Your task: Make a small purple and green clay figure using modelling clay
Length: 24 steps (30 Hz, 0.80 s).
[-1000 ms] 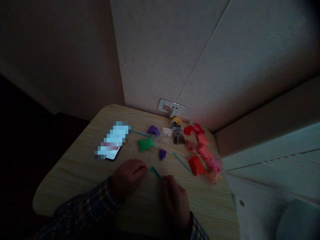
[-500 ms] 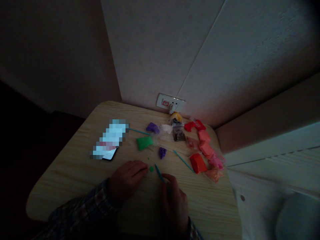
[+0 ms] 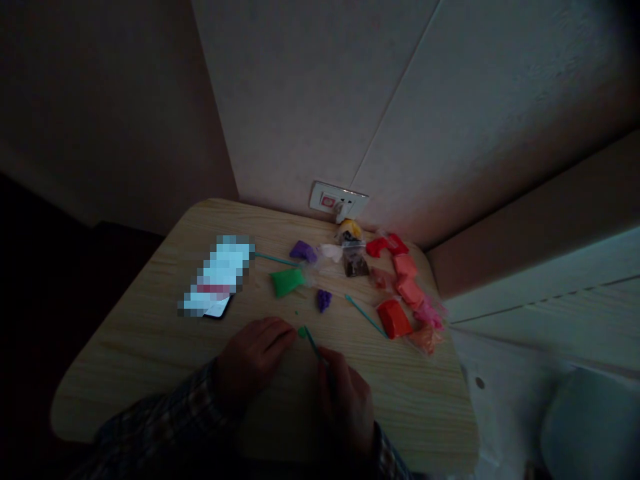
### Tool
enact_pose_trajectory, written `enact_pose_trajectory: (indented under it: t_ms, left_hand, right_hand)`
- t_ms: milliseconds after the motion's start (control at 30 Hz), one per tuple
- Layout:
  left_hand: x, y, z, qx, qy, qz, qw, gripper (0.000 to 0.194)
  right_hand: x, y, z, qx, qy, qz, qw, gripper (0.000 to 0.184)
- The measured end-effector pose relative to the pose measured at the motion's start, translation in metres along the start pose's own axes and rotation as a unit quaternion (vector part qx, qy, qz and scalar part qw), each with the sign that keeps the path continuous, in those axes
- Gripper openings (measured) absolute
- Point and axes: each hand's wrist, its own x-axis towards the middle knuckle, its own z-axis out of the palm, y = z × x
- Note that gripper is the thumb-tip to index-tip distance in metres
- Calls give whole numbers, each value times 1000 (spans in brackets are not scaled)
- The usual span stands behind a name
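A small flat piece of green clay lies on the table. My left hand rests on its left side, fingers bent and pressed together, with the fingertips at the clay's left edge. In my right hand is a thin teal clay tool, gripped like a pen. Its tip meets the right part of the green clay. Just beyond the clay sits a tiny green bit, and farther back a cluster of purple clay balls. The fingers' undersides are hidden.
Behind my hands are a green clay pack, a purple pack and a lit phone. A second teal tool lies beside a red pack. Several other packs line the right side. A wall socket is behind the table.
The teal tool's tip has moved left, from beside the green clay onto its right part. My left hand has stayed at the clay. The view has shifted slightly.
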Motion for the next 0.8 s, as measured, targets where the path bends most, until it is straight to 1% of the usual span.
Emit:
enact_pose_trajectory:
  t_ms: [100,233,333,500,667,800]
  left_hand:
    - [0,0,1,-5,-10,4,1000,30]
    - [0,-1,1,-5,0,15,1000,32]
    - [0,-1,1,-2,-1,19,1000,33]
    - [1,-1,1,-8,-10,23,1000,29]
    - [2,0,0,-24,-8,45,999,29]
    - [3,0,0,-27,-4,54,998,32]
  right_hand:
    - [-1,-2,2,15,-4,-2,1000,26]
    - [-1,-4,3,10,-16,17,1000,27]
    - [0,-5,3,18,-23,17,999,27]
    - [-2,-3,4,15,-33,27,999,25]
    - [-2,-1,2,12,-53,34,998,25]
    - [-2,-2,1,32,-36,49,998,25]
